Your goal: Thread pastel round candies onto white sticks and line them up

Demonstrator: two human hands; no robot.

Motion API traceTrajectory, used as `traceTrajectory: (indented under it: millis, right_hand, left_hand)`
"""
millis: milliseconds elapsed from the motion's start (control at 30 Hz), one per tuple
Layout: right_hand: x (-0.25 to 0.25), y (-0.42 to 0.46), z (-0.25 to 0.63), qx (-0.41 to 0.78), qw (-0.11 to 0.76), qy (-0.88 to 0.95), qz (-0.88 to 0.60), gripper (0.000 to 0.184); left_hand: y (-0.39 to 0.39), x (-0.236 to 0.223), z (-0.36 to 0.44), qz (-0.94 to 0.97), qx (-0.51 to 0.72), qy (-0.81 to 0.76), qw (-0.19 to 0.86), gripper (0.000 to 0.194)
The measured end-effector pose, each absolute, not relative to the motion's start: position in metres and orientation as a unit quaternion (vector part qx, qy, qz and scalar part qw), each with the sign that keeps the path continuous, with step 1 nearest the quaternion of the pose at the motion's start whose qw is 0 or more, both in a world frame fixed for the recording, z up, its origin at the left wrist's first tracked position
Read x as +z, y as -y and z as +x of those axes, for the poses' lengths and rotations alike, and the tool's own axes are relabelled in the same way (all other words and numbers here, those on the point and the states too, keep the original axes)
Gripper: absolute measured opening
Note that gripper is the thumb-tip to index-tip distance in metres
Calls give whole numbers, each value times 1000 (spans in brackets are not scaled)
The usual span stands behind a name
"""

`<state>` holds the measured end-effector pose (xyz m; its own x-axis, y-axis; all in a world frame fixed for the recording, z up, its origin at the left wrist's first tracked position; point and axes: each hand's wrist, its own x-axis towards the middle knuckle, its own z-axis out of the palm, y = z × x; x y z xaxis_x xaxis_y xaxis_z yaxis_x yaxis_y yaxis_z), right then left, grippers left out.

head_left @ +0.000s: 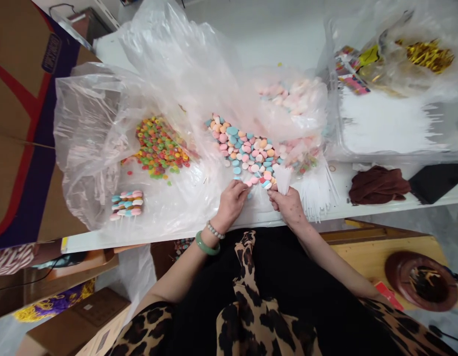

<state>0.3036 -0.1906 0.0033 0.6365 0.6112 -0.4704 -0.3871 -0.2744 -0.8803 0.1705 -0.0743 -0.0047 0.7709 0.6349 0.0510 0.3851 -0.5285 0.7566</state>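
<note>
My left hand [232, 200], with a bead bracelet and a green bangle at the wrist, is closed in a pinch at a pink candy [248, 184]. My right hand [288, 203] is wrapped round a bundle of flat white plastic sticks [283, 177]. At its fingertips are blue and white candies [267, 185]; whether they are on a stick, I cannot tell. Just beyond both hands spreads a heap of pastel candies [247, 148] on clear plastic. To the left stand out several finished-looking candy skewers [127, 203], lying side by side in pink, blue, white and brown.
Left of centre lies a pile of small green, orange and red ring candies [160, 148] in a plastic bag [91, 109]. More white sticks [315, 195] lie right of my hand. A clear bin [388, 155], brown cloth [379, 185] and black object [439, 180] are farther right. A carton [17, 113] borders the left.
</note>
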Motion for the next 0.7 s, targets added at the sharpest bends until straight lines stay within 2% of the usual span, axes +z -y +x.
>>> traceTrajectory:
  millis: [167,333,400,500,633,700]
  right_hand:
    - [10,189,302,424,589,88,-682,18]
    - [9,192,303,426,595,76,-678,19]
    - [6,192,304,432,599,67,-671,19]
    - [3,189,302,442,599,71,-664,17]
    - [5,187,300,447,599,87,-659,14]
    - [8,187,299,446,601,87,-657,14]
  left_hand:
    - [51,-7,194,871,100,-275,396,12]
    - [46,-2,188,708,180,-397,555,10]
    - [55,0,179,690,171,-402,577,12]
    - [76,-4,168,786,120,-344,499,14]
    - [96,-18,157,932,60,-232,272,30]
    - [98,-22,150,962,42,-186,195,40]
